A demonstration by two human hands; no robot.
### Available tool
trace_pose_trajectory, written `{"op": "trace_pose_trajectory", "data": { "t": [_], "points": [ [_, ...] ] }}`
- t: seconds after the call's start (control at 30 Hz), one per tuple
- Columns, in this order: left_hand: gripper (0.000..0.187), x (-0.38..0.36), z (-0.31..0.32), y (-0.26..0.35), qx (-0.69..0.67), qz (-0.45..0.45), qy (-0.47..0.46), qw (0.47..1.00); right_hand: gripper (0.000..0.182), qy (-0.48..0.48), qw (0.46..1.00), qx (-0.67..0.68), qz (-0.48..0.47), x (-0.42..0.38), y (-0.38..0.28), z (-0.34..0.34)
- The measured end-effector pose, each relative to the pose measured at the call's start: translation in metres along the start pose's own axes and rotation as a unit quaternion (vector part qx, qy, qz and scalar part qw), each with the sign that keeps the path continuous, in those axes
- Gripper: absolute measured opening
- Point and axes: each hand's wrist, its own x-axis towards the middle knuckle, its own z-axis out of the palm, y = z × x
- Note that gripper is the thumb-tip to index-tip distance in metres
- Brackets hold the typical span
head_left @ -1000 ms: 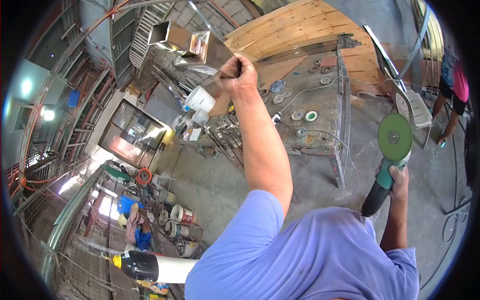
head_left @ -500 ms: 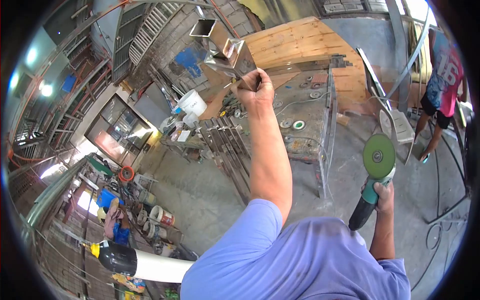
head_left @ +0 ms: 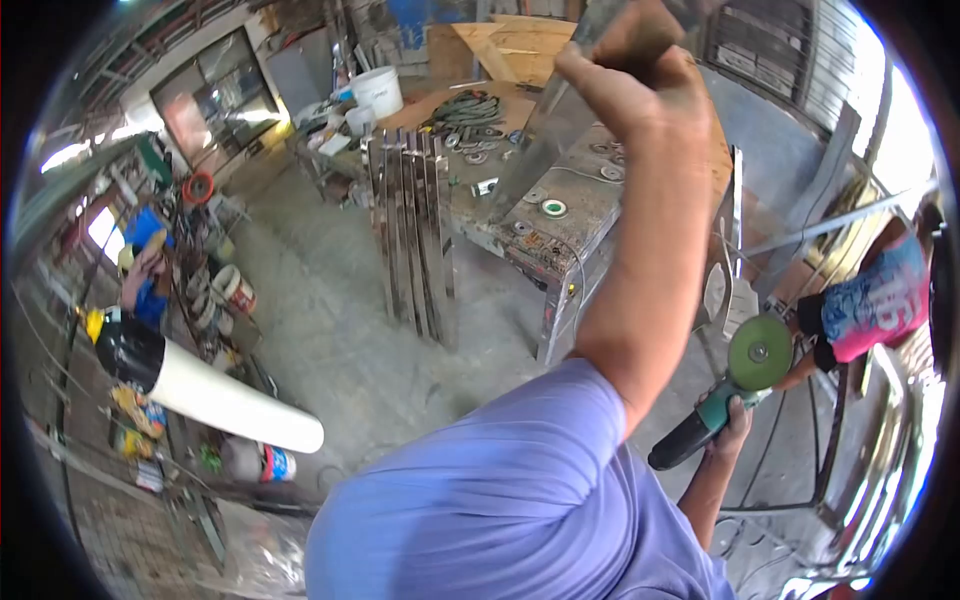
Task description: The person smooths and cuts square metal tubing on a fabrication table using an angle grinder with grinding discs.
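Observation:
My left hand (head_left: 650,100) is raised high over the workbench, its fingers closed on a square metal tube (head_left: 555,135). The tube is blurred and runs down and to the left from the grip, overlapping the bench in this view. Part of it is cut off by the upper edge of the picture. Lower down on the right, my right hand (head_left: 736,428) is wrapped round a green and black angle grinder (head_left: 700,425). Its green disc (head_left: 757,352) faces up toward me.
Discs and a cable lie on the workbench (head_left: 585,205). Upright steel bars (head_left: 408,245) lean at its left end. A white gas cylinder (head_left: 235,400) lies at left, near buckets. A co-worker (head_left: 875,295) bends down at right, beyond the grinder.
My left hand has swung right with the tube, toward the upper right. The view has turned, and the grinder sits lower and more tilted. The co-worker appears nearer to the grinder.

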Motion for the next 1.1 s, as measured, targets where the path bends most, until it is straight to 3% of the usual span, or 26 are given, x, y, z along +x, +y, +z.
{"op": "trace_pose_trajectory", "data": {
  "t": [0.17,0.33,0.57,0.73,0.8,0.87,0.93,1.1],
  "points": [
    [0.044,-0.014,0.014,-0.011,0.018,0.040,-0.003,0.999,0.061,0.024,1.000,-0.015,0.001,-0.009,-0.009,-0.021],
    [0.045,-0.014,0.012,0.000,0.030,0.080,0.006,0.996,0.060,0.053,0.997,-0.055,-0.007,-0.011,-0.016,0.004],
    [0.048,-0.001,-0.017,0.043,0.044,0.161,0.051,0.985,0.060,0.008,0.995,-0.066,0.069,-0.014,0.004,-0.010],
    [0.052,0.027,-0.119,0.134,0.045,0.251,0.227,0.940,0.058,-0.010,0.989,-0.104,0.104,-0.003,0.015,0.011],
    [0.042,0.037,-0.176,0.182,0.048,0.224,0.329,0.916,0.057,-0.004,0.987,-0.106,0.122,0.000,0.025,0.022],
    [0.047,0.034,-0.205,0.223,0.075,0.199,0.437,0.874,0.055,-0.003,0.986,-0.110,0.129,0.007,0.038,0.036],
    [0.046,0.033,-0.264,0.266,0.075,0.183,0.494,0.847,0.053,-0.002,0.983,-0.118,0.137,0.015,0.051,0.053],
    [0.050,0.025,-0.326,0.328,0.115,0.089,0.587,0.796,0.051,0.033,0.976,-0.160,0.142,0.040,0.080,0.113]
  ]
}}
